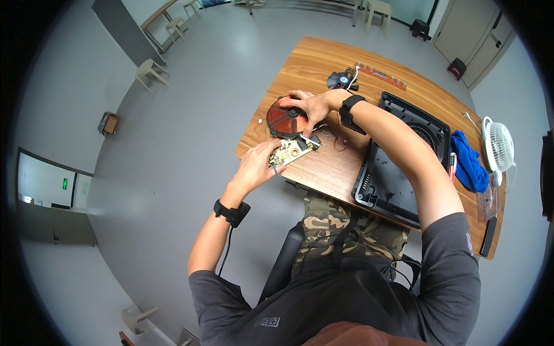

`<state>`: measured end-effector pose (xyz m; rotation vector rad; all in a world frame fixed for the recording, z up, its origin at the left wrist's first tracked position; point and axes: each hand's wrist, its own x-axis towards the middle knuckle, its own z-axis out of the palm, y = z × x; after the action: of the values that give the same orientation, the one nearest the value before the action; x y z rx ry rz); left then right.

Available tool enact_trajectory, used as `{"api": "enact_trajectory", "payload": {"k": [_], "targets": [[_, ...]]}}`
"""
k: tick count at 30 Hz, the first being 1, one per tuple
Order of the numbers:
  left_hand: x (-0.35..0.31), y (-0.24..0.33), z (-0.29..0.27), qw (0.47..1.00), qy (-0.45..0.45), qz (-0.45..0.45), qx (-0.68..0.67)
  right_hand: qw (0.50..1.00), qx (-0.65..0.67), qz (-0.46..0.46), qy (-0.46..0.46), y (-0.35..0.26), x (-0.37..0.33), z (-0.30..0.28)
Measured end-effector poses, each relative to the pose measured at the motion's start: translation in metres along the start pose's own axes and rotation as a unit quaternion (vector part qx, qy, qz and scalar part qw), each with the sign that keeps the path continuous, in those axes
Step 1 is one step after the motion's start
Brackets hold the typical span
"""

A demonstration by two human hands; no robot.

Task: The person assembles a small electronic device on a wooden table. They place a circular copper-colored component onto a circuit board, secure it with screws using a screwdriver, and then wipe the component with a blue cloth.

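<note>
My left hand [252, 165] grips the left end of a pale circuit board [292, 151] near the table's left front edge, fingers on its far side and thumb on its near side. Dark parts and a white piece show at the board's right end. Just beyond it lies a round copper-coloured coil [280, 123] with a dark rim. My right hand [312, 108] reaches across and grasps the coil's right part, its fingers over the disc and its thumb pointing down toward the board. Whether the thumb touches the board I cannot tell.
A black open appliance housing [385, 167] lies right of centre. Behind the coil are a small black fan [343, 79] and a narrow red-brown circuit strip [381, 75]. Screws and thin wires [340, 143] lie near the board. A blue cloth [468, 162] and white fan [498, 144] stand right.
</note>
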<state>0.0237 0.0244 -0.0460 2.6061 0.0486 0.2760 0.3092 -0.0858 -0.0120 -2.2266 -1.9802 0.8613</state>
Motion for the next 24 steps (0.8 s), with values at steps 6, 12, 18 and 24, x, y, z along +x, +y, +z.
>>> {"api": "enact_trajectory", "payload": {"k": [6,12,18,24], "targets": [[-0.002,-0.002,0.000,1.000,0.005,0.019,-0.017,0.992,0.074,0.100,-0.024,-0.004,-0.008,-0.021],[0.001,-0.001,0.000,0.999,0.012,0.000,-0.048,0.973,0.077,0.198,0.088,0.023,0.011,-0.021],[-0.003,0.002,-0.003,0.998,0.004,-0.031,-0.060,0.966,0.045,0.251,0.034,0.006,0.014,-0.017],[-0.005,-0.003,0.000,0.996,0.013,-0.028,-0.081,0.880,0.400,0.236,0.098,0.022,0.014,-0.013]]}}
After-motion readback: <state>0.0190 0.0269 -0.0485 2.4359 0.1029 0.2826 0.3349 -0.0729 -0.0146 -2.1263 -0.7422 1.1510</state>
